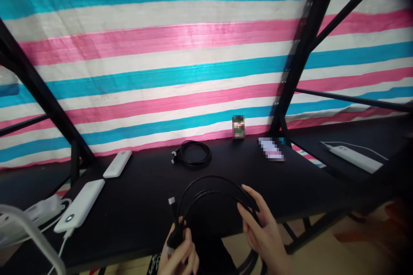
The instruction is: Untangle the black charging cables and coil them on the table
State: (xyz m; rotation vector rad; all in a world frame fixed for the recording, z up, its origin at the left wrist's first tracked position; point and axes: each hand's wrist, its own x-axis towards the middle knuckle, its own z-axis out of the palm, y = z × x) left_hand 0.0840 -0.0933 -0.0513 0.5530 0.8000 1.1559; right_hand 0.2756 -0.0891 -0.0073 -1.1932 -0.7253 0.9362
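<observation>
Both hands hold a black cable [209,177] in loose loops above the front edge of the black table [135,206]. My left hand [180,249] is closed round its connector end, and one metal plug [171,200] sticks up above the fingers. My right hand [263,227] grips the loops at the right, thumb and fingers wrapped on the strands. More of the cable hangs below that hand. Farther back on the table lies a second black cable [195,164], coiled in a ring with its plugs at the left.
Two white power banks [118,164] lie at left, near a white power strip [45,210] and a pale curved tube [35,234]. A blurred phone-like item [271,149] and small box [238,127] stand at back right. Black frame posts [297,60] flank the striped sheet [180,68].
</observation>
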